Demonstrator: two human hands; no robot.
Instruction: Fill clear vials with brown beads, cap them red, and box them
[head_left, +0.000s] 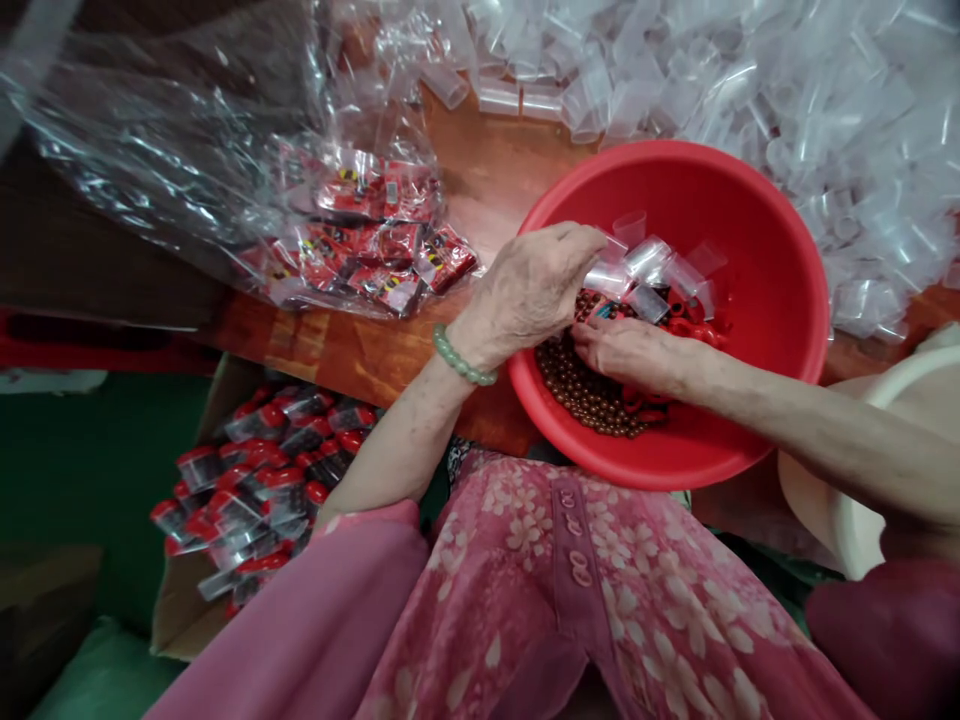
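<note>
Filling looks to be the step: in the red basin (pixel 757 330) at the table's near edge, the left hand (pixel 536 285) has its grip clamped on a clear tube (pixel 609 278), while the right hand (pixel 626 350), fingers loosely together, rests on brown beads (pixel 585 395) at 6 o'clock, so next calls for pinching beads.

Basin (pixel 780 300) on table (pixel 487 170): beads (pixel 592 400), tubes (pixel 645 265), both hands inside. Packets (pixel 382 250) left of basin, loose tubes pile (pixel 825 100) behind it, box (pixel 255 480) of filled tubes lower left, below table edge.
</note>
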